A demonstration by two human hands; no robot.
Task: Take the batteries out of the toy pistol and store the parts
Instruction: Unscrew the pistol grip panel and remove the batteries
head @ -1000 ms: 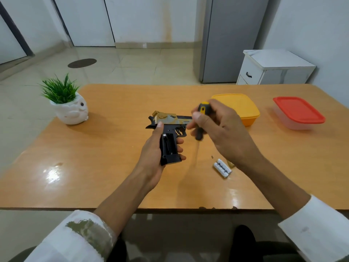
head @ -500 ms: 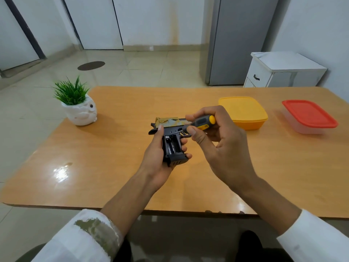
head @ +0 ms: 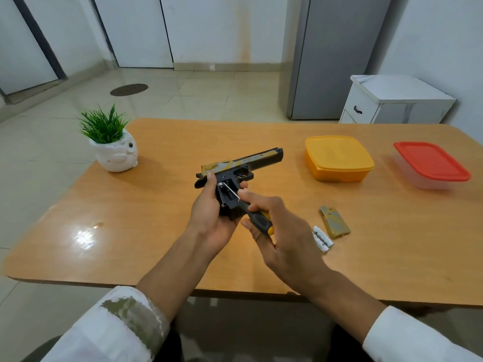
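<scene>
Left hand (head: 209, 214): curled round the grip of a black toy pistol (head: 244, 165) with a gold-patterned slide, thumb on the rear of the frame. The pistol is held above the surface, muzzle pointing away and to the right.
Right hand (head: 286, 242): fingers closed round the black-and-yellow handle of a small screwdriver (head: 257, 218), index finger stretched forward along its neck.
Battery compartment (head: 226, 195): open in the pistol grip. The screwdriver's thin metal shaft reaches into its upper end, next to a silvery part; battery or contact cannot be told.
Batteries (head: 322, 239): two white cylinders lying side by side and touching on the orange-brown wooden surface (head: 146, 231), just right of the right hand.
Cover panel (head: 335, 222): flat, olive-gold, lying on the surface just beside the batteries on their far side.
Yellow box (head: 338, 159): lidded plastic, on the surface to the right of the pistol.
Red-lidded box (head: 431, 165): clear plastic, further right, apart from the yellow box.
Potted plant (head: 115, 150): green grass-like tuft in a white ceramic pot, near the surface's far left corner.
</scene>
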